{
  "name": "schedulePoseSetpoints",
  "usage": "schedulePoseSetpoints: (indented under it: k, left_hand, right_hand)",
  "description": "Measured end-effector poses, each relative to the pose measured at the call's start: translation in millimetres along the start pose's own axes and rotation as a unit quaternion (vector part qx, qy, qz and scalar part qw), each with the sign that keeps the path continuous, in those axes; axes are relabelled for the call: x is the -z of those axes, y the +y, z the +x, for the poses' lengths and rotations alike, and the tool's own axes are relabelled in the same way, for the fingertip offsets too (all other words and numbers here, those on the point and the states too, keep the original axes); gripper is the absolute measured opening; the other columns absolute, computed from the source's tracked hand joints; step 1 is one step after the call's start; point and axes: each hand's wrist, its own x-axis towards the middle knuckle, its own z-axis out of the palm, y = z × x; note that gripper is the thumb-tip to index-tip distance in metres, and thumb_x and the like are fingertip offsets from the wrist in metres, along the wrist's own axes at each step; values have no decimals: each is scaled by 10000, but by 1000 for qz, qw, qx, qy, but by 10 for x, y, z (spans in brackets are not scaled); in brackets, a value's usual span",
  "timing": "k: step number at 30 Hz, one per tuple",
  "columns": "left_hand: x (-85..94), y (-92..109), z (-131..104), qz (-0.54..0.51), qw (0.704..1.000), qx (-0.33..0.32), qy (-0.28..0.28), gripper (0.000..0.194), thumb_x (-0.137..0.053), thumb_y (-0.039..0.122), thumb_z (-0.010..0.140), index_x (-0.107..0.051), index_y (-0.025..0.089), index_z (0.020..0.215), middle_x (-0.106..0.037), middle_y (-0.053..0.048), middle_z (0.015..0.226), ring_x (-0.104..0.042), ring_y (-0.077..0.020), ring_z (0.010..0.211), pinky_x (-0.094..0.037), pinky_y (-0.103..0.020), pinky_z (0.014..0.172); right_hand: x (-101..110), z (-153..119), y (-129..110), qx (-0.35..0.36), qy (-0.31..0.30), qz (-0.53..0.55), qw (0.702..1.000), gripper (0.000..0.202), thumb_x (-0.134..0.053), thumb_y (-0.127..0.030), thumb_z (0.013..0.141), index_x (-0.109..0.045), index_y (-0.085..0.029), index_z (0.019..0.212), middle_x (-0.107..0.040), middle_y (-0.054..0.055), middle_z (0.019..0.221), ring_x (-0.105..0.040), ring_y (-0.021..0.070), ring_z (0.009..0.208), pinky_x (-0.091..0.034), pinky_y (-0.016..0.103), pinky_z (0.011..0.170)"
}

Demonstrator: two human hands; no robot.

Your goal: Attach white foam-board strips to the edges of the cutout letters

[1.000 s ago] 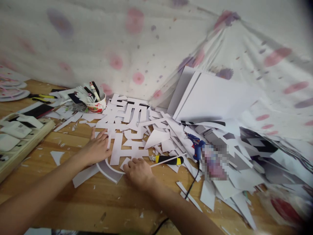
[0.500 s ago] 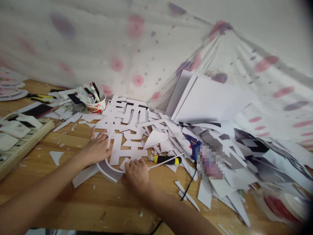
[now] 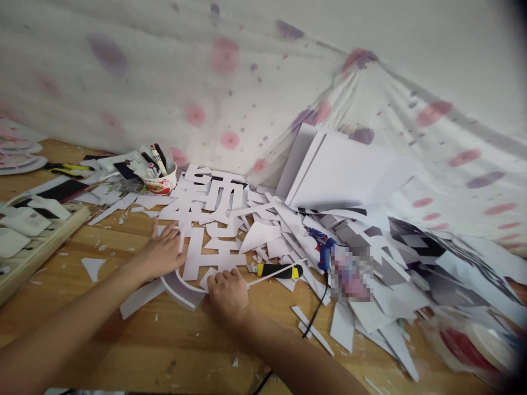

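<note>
My left hand [image 3: 163, 251] lies with its fingers spread at the left end of a curved white board piece [image 3: 183, 295]. The fingers of my right hand [image 3: 228, 293] are curled around a thin white strip at the right end of this curve. The free end of the strip [image 3: 269, 275] sticks out to the right, across a yellow-and-black utility knife [image 3: 280, 270]. Between the hands the strip bends along the curved edge; my right fingers hide part of it. Just beyond lie flat white cut-out character shapes [image 3: 225, 189].
A blue glue gun [image 3: 325, 252] with a black cord lies right of the knife, among heaped white offcuts [image 3: 346, 323]. At the back stand a paper cup of pens [image 3: 160, 185] and white boards [image 3: 341, 173]. Left is a wooden rack with white adapters [image 3: 53, 241].
The camera view has shifted slightly. Both hands stay at the curved piece in almost the same pose, and the strip remains in my right hand.
</note>
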Motion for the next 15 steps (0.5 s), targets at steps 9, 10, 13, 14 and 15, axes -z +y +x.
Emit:
schedulePoseSetpoints:
  k: [9,10,13,14,15]
  left_hand:
    - [4,2,-15,-31,999,4,20,304,-399,280,749,-629,116,861,-601,-209,1102,-333,-327,1273,-83,-563,1060]
    - [-2,-3,-21,-38,999,8,20,284,-406,283,747,-627,130,840,-597,-205,1117,-332,-323,1274,-82,-566,1058]
    - [-1,-24,-35,-52,998,30,17,237,-410,281,745,-609,163,793,-566,-195,1185,-323,-312,1281,-64,-577,1055]
    - [16,-30,-33,-55,997,43,17,236,-398,279,751,-601,167,794,-551,-194,1207,-325,-315,1280,-67,-590,1047]
    - [46,-35,-25,-63,996,62,22,236,-387,280,757,-592,171,802,-544,-190,1215,-333,-319,1273,-87,-600,1038]
  right_hand:
    - [68,-50,-9,20,10,-2,1000,186,-573,-297,711,-570,-169,845,-634,67,795,-584,217,767,-408,356,685]
    - [85,-65,-18,23,7,-1,1000,178,-565,-285,720,-562,-172,857,-632,63,801,-584,214,766,-412,346,666]
    - [134,-121,-39,44,0,-3,999,173,-526,-210,751,-525,-172,920,-628,52,813,-585,199,735,-408,313,591]
    - [156,-141,-40,49,4,-4,999,183,-513,-184,755,-512,-173,938,-627,48,815,-584,195,727,-403,304,574]
    - [185,-161,-38,52,14,-5,999,188,-503,-166,757,-502,-174,945,-627,44,815,-582,193,724,-398,297,566]
